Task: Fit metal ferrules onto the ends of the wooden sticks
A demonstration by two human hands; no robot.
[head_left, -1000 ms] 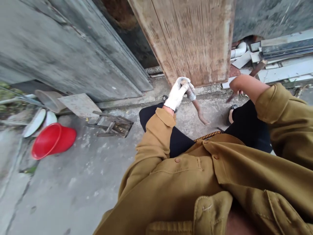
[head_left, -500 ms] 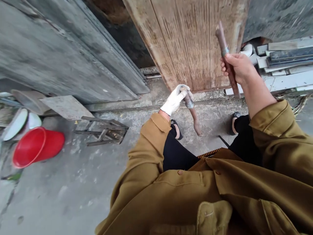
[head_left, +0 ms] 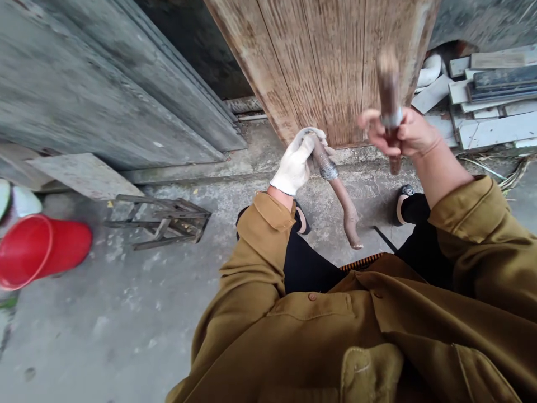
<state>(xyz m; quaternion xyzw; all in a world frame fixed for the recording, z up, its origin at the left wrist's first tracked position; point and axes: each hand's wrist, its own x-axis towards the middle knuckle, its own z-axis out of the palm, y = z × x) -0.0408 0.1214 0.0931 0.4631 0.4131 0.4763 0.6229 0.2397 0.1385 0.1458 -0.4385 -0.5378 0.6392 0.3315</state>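
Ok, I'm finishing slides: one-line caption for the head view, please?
Gloved left hand holding a bent stick, bare right hand holding a straight stick, before a wooden panel.

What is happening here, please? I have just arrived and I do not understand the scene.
The gloved left hand holds one end of a crooked stick with silvery wrapping around it; its other end points down. The bare right hand grips a straighter stick, raised roughly upright before a wooden panel and blurred at its top. The two sticks are apart. A red bucket stands off to the left.
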